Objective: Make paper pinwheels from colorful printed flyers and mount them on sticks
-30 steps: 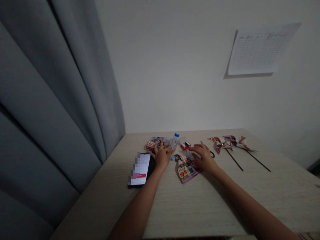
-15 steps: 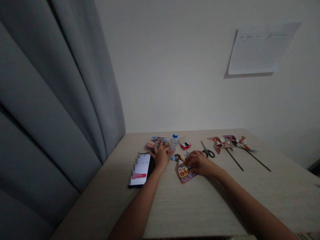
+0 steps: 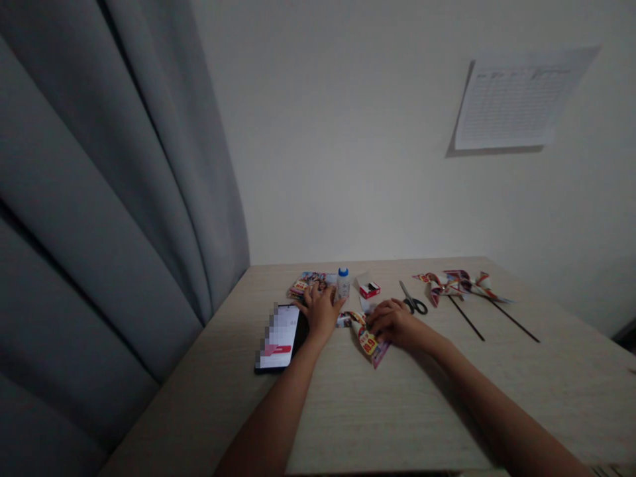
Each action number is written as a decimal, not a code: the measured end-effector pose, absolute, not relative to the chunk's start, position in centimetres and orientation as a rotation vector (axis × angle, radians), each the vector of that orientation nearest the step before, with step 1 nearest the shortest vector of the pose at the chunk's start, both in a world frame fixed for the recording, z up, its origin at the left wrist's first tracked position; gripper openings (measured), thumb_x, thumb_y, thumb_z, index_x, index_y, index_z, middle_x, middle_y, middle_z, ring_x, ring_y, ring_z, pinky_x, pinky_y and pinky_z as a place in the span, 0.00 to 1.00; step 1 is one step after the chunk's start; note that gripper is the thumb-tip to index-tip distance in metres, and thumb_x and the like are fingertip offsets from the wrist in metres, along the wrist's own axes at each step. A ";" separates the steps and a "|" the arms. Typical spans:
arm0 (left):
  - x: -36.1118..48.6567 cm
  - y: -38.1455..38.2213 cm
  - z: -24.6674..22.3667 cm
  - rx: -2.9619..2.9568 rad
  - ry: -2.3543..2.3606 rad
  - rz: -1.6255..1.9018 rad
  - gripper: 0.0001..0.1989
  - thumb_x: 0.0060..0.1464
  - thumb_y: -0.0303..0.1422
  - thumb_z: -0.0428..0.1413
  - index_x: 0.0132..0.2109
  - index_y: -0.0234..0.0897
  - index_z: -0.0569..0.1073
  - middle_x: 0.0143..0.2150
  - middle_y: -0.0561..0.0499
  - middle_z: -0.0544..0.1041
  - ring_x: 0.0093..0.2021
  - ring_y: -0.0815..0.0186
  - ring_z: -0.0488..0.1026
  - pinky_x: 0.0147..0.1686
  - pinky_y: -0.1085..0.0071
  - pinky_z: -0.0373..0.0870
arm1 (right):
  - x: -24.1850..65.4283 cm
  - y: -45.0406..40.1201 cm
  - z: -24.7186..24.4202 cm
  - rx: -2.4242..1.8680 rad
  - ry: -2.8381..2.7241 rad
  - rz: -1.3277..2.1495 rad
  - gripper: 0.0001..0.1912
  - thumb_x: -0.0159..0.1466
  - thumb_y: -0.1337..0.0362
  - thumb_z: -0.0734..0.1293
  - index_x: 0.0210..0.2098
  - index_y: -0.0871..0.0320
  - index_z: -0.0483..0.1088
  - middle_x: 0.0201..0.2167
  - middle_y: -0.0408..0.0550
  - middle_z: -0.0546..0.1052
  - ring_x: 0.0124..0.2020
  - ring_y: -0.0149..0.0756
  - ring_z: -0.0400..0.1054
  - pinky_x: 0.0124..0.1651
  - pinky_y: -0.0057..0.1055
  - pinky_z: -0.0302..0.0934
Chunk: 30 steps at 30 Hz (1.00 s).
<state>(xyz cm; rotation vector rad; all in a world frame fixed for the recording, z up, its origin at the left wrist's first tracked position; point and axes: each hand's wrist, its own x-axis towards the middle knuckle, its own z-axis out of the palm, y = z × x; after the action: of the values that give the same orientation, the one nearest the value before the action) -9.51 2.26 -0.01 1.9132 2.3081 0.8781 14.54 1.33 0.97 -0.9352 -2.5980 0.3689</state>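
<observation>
My right hand [image 3: 396, 322] pinches a folded paper pinwheel [image 3: 368, 339] against the table, its curled blades printed in colour. Fingers spread, my left hand [image 3: 321, 310] lies by a small clear glue bottle [image 3: 343, 283] with a blue cap, which stands upright. That hand partly covers a stack of colourful printed paper [image 3: 301, 285]. Just left of my left wrist lies a phone [image 3: 279, 336] with its screen lit. Behind the right hand are a small red box [image 3: 370, 290] with its lid up and dark-handled scissors [image 3: 414, 301].
Two pinwheels [image 3: 444, 285] on thin black sticks [image 3: 467, 319] rest at the right of the pale wooden table [image 3: 342, 417]. A grey curtain [image 3: 149, 199] hangs along the left edge. On the wall behind is a printed sheet [image 3: 511, 106].
The glue bottle went from leaning by my left fingers to standing upright, slightly further left. The pinwheel under my right hand has turned a little, its front corner now narrower.
</observation>
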 end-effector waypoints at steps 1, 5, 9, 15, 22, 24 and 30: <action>-9.5 2.0 0.2 1.913 2.317 0.892 0.21 0.59 0.45 0.57 0.58 0.49 0.75 0.70 0.42 0.62 0.71 0.41 0.50 0.63 0.28 0.38 | 14.6 1.3 1.0 -0.951 -2.586 0.362 0.07 0.61 0.61 0.73 0.39 0.43 0.81 0.48 0.43 0.81 0.56 0.47 0.67 0.64 0.56 0.47; -9.1 0.7 1.5 1.955 2.310 0.929 0.20 0.59 0.42 0.59 0.56 0.44 0.74 0.66 0.40 0.66 0.69 0.43 0.54 0.64 0.31 0.45 | 14.7 1.2 1.1 -0.996 -2.544 0.373 0.06 0.60 0.64 0.73 0.36 0.45 0.81 0.45 0.44 0.81 0.54 0.46 0.68 0.65 0.57 0.45; -8.8 -0.6 2.9 2.016 2.219 0.906 0.10 0.59 0.40 0.59 0.44 0.42 0.78 0.57 0.42 0.73 0.63 0.46 0.61 0.64 0.35 0.48 | 14.8 1.1 1.3 -1.001 -2.549 0.423 0.06 0.59 0.66 0.73 0.34 0.46 0.81 0.43 0.43 0.81 0.53 0.43 0.68 0.65 0.53 0.45; -8.3 -1.1 2.7 2.144 1.900 0.801 0.10 0.58 0.45 0.60 0.41 0.46 0.80 0.51 0.48 0.78 0.62 0.48 0.64 0.65 0.34 0.42 | 15.1 1.3 1.3 -1.021 -2.612 0.535 0.14 0.52 0.55 0.79 0.39 0.45 0.82 0.48 0.45 0.79 0.55 0.48 0.65 0.63 0.50 0.47; -8.6 -1.3 2.6 2.219 1.740 0.610 0.20 0.50 0.51 0.64 0.48 0.51 0.80 0.55 0.50 0.78 0.62 0.47 0.64 0.66 0.36 0.42 | 15.1 0.8 1.9 -1.083 -2.636 0.558 0.20 0.49 0.50 0.79 0.41 0.44 0.81 0.51 0.46 0.77 0.56 0.51 0.61 0.64 0.54 0.45; -8.8 -1.2 2.5 2.227 1.723 0.585 0.21 0.50 0.51 0.65 0.50 0.51 0.79 0.56 0.50 0.77 0.63 0.47 0.63 0.66 0.36 0.42 | 15.0 0.6 2.1 -1.094 -2.644 0.543 0.20 0.49 0.51 0.79 0.41 0.44 0.81 0.51 0.46 0.77 0.56 0.51 0.61 0.64 0.56 0.44; -9.1 -1.0 2.1 2.243 1.703 0.547 0.22 0.52 0.50 0.64 0.52 0.51 0.78 0.57 0.50 0.76 0.63 0.48 0.62 0.67 0.37 0.42 | 14.6 0.2 2.5 -1.127 -2.676 0.497 0.20 0.47 0.59 0.79 0.41 0.43 0.81 0.50 0.45 0.77 0.57 0.53 0.62 0.67 0.66 0.34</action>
<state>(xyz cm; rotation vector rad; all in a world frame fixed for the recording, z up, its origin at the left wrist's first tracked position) -9.06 -0.97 2.07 2.2430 1.7026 0.5473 14.62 0.20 2.45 -1.1269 -2.6760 0.4970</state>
